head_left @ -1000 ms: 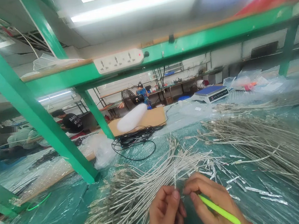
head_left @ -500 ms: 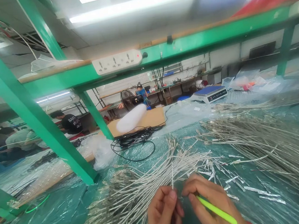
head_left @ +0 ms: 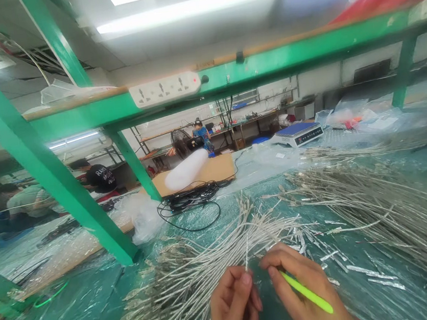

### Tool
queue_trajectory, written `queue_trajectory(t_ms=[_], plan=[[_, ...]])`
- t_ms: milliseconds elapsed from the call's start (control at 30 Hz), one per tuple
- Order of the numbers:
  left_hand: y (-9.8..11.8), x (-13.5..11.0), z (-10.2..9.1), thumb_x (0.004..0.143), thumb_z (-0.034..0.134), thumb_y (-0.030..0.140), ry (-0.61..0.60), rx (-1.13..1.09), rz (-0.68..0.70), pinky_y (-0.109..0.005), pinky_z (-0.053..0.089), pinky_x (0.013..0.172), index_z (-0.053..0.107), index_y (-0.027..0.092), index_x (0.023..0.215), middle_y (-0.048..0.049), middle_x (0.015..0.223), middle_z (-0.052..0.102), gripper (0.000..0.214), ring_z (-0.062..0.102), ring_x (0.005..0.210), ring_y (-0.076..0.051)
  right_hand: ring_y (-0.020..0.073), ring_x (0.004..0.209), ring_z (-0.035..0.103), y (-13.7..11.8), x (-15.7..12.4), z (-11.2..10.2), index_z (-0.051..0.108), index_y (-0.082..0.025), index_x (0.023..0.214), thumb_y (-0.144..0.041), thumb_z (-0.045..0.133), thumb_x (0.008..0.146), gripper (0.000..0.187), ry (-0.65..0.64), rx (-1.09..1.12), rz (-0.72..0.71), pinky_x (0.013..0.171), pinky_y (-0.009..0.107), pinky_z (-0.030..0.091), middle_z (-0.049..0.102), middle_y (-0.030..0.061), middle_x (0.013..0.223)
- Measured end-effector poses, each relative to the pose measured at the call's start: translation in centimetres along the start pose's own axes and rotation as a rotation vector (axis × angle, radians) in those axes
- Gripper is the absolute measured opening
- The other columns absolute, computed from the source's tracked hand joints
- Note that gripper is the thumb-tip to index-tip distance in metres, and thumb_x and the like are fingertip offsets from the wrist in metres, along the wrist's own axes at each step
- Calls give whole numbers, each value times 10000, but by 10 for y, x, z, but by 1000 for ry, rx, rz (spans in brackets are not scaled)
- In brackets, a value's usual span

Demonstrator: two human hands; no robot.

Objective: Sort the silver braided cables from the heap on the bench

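My left hand (head_left: 235,301) is closed, its thumb and index finger pinching a thin silvery cable (head_left: 247,254) that points up and away from me. Just to its right, my right hand (head_left: 305,285) is closed around a neon yellow-green pen-like tool (head_left: 308,293). The tool's rear end sticks out across the palm, while its tip is hidden or too fine to make out. A small gap separates the two hands. Behind and left of them spreads a loose bundle of silvery braided cables (head_left: 196,275). Cut foil strips (head_left: 334,256) lie scattered to the right.
A larger pile of cables (head_left: 377,208) covers the right side. Farther back are a coiled black cable (head_left: 194,195), cardboard (head_left: 218,168) and a weighing scale (head_left: 299,134). A green post (head_left: 84,210) rises at left. Other people (head_left: 102,178) sit beyond.
My right hand has drawn slightly away from my left, its fingers a little straighter. My left hand keeps its pinch on the cable. The view has shifted very slightly.
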State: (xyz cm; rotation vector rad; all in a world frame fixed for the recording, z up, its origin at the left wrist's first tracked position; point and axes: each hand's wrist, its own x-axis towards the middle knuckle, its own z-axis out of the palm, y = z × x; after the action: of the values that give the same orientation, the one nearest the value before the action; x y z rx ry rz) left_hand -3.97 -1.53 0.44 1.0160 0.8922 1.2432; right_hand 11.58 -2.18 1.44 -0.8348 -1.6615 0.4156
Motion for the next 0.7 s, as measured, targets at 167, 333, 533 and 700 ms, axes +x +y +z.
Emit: queue_trajectory(t_ms=[167, 333, 533, 700], plan=[[1, 1, -1, 768, 709, 466, 25, -19, 3, -144, 144, 343, 630, 153, 804, 25, 497, 591, 324, 285, 294, 8, 135, 594, 566, -1, 2, -1, 578, -186, 796, -99, 467, 850, 151, -77, -1, -31, 550, 241, 430, 554, 1, 675], [2, 0, 2, 749, 722, 480, 18, 6, 3, -134, 125, 342, 635, 138, 789, 24, 499, 586, 355, 273, 299, 16, 153, 679, 598, 1, 1, -1, 585, -180, 894, -101, 447, 885, 160, 15, -37, 4, 618, 268, 452, 592, 30, 774], [5, -1, 5, 683, 765, 509, 123, 60, 39, -122, 130, 335, 589, 171, 749, 109, 398, 405, 386, 192, 319, -1, 153, 659, 580, 4, -2, 4, 592, -186, 888, -93, 455, 857, 169, -5, -9, -85, 604, 274, 448, 583, 33, 763], [5, 3, 5, 603, 820, 505, 270, 85, 79, -122, 146, 361, 656, 159, 773, 113, 408, 373, 419, 223, 359, -20, 143, 616, 577, 5, -4, 7, 583, -188, 859, -73, 477, 813, 163, -37, -31, -117, 567, 255, 442, 586, 27, 725]])
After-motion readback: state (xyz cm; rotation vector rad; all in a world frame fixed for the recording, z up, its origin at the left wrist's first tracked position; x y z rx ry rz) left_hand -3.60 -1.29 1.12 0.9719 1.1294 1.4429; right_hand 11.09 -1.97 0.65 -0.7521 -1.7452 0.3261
